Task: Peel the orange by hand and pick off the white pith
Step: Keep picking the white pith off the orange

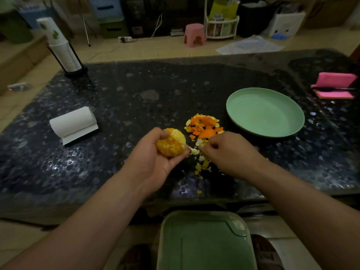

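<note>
Dark speckled stone table fills most of the view. At 6 o'clock, below its near edge, we see a green plastic seat. Green plate sits at 2 o'clock on the table. Stack of paper cups stands at 10 o'clock and a white paper roll lies at 9 o'clock. Pink pad is at 3 o'clock, far edge.

Left hand is at centre, palm up. Its fingers are curled under the orange, the thumb is pressed on top, and the grip is closed round the fruit. The orange is mostly peeled, with pale pith patches showing, and is held just above the table.

Right hand is just at 3 o'clock of the orange, not touching it. Its fingers are curled in, tips bunched together, pinching a pith bit.

Orange peel pile lies at 1 o'clock of the orange, beside the plate. Small pith scraps are scattered between and below the hands.
</note>
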Available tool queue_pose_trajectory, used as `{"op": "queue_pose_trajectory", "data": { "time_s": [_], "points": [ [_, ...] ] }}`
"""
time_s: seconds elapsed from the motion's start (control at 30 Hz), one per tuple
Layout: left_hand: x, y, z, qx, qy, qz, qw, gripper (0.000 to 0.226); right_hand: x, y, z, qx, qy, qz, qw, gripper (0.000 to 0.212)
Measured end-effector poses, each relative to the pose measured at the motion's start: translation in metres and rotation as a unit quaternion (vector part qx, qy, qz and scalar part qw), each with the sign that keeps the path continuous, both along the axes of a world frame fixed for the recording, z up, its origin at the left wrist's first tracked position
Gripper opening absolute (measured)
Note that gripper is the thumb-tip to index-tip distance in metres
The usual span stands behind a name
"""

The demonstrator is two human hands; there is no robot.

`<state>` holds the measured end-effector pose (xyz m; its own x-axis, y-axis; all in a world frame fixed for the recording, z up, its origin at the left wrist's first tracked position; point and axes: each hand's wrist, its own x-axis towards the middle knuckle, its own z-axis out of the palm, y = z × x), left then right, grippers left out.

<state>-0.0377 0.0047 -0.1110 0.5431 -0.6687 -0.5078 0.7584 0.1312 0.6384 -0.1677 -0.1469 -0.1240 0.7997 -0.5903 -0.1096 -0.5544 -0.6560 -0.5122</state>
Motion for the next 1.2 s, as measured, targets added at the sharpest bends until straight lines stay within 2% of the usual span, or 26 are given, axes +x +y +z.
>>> {"op": "queue_pose_trajectory", "data": {
  "time_s": [0.03,0.07,0.13,0.2,0.27,0.3,0.33,0.4,0.5,0.53,0.6,0.67,0.7,0.73,0.8,0.87,0.93,1.0,1.13,1.2],
  "points": [
    [0.001,0.0,-0.001,0.011,0.002,0.007,1.0,0.046,0.001,-0.002,-0.002,-0.012,0.001,-0.004,1.0,0.041],
    [0.002,-0.001,-0.002,0.019,0.003,0.012,1.0,0.045,0.001,-0.004,-0.003,-0.028,-0.001,-0.006,1.0,0.036],
    [0.003,-0.002,-0.003,0.031,0.003,0.02,0.999,0.044,0.002,-0.004,0.001,-0.054,0.001,0.013,0.998,0.012],
    [0.003,-0.003,-0.003,0.037,0.0,0.026,0.999,0.043,0.001,0.0,0.005,-0.062,-0.006,0.017,0.998,0.018],
    [0.002,-0.005,-0.002,0.033,-0.004,0.032,0.999,0.043,-0.001,0.003,0.01,-0.085,-0.037,0.004,0.996,0.04],
    [0.002,-0.005,-0.002,0.033,-0.007,0.033,0.999,0.044,0.0,0.004,0.013,-0.101,-0.066,-0.005,0.993,0.04],
    [0.001,-0.006,-0.001,0.032,-0.01,0.033,0.999,0.044,0.0,0.006,0.017,-0.115,-0.105,-0.012,0.988,0.033],
    [0.001,-0.006,0.0,0.027,-0.011,0.028,0.999,0.046,0.0,0.01,0.023,-0.12,-0.125,-0.01,0.985,0.018],
    [0.0,-0.003,0.002,0.019,-0.004,0.019,1.0,0.046,-0.003,0.016,0.022,-0.122,0.016,0.011,0.992,0.034],
    [0.0,-0.001,0.003,0.015,-0.004,0.013,1.0,0.045,-0.004,0.015,0.019,-0.127,0.022,0.022,0.991,0.037],
    [-0.001,0.0,0.004,0.013,-0.013,-0.003,1.0,0.043,-0.007,0.014,0.02,-0.145,-0.015,0.038,0.989,0.017],
    [-0.001,0.001,0.005,0.005,-0.025,-0.006,1.0,0.037,-0.008,0.016,0.025,-0.142,0.008,0.057,0.988,0.046],
    [-0.002,0.0,0.006,0.004,-0.032,-0.005,0.999,0.034,-0.008,0.018,0.027,-0.143,0.031,0.048,0.988,0.042],
    [-0.002,0.0,0.007,0.005,-0.038,-0.003,0.999,0.032,-0.008,0.018,0.023,-0.148,0.009,0.043,0.988,0.027],
    [-0.005,-0.002,0.006,0.008,-0.055,-0.002,0.998,0.031,-0.008,0.02,0.02,-0.124,-0.053,0.027,0.99,0.017],
    [-0.007,-0.001,0.007,0.014,-0.089,-0.011,0.996,0.033,-0.004,0.025,0.025,0.001,-0.143,0.005,0.99,0.002],
    [-0.009,-0.002,0.006,0.014,-0.126,-0.012,0.992,0.04,-0.001,0.03,0.03,0.086,-0.203,0.001,0.975,0.008],
    [-0.01,-0.003,0.007,0.016,-0.164,0.001,0.986,0.038,0.0,0.035,0.03,0.081,-0.216,0.003,0.973,0.014],
    [-0.014,-0.002,0.009,0.018,-0.243,-0.004,0.97,0.021,0.001,0.039,0.031,0.052,-0.218,-0.004,0.975,0.015],
    [-0.015,-0.001,0.008,0.026,-0.276,-0.008,0.961,0.023,0.0,0.039,0.03,0.034,-0.213,-0.004,0.976,0.015]
  ]
}}
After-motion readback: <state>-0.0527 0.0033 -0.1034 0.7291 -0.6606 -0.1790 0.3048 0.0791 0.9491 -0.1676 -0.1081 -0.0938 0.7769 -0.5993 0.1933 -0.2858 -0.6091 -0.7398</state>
